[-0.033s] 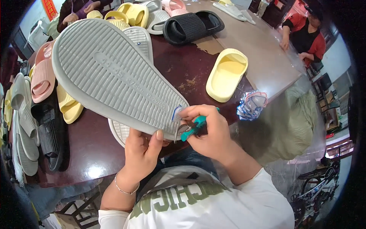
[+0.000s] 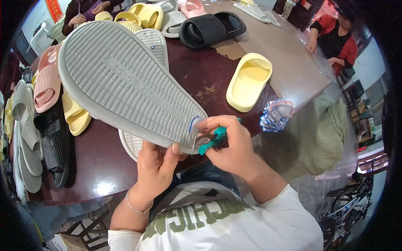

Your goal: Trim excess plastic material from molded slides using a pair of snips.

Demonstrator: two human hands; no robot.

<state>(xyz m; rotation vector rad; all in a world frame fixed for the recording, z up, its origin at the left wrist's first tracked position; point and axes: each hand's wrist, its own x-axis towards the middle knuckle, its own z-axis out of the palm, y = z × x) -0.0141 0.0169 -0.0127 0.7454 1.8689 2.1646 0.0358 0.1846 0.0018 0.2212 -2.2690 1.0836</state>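
A grey slide slipper (image 2: 134, 85) is held up with its ribbed sole facing me and its narrower end close to my hands. My left hand (image 2: 157, 163) grips that end from below, thumb along the edge and fingers partly hidden behind it. In my right hand (image 2: 230, 144) is a pair of small nippers (image 2: 213, 140) with teal grips, its metal jaws against the slipper's rim. My right fingertips also touch a small clear sticker (image 2: 194, 124) with a blue edge on the sole. Another grey slipper (image 2: 130, 144) lies partly hidden underneath.
A yellow slipper (image 2: 250, 81) and a stack of clear stickers (image 2: 277, 116) lie on the dark red table (image 2: 94, 171). A black slipper (image 2: 211, 31) is at the back. Pink, yellow, grey and black slippers crowd the left side. Other people sit at the far side.
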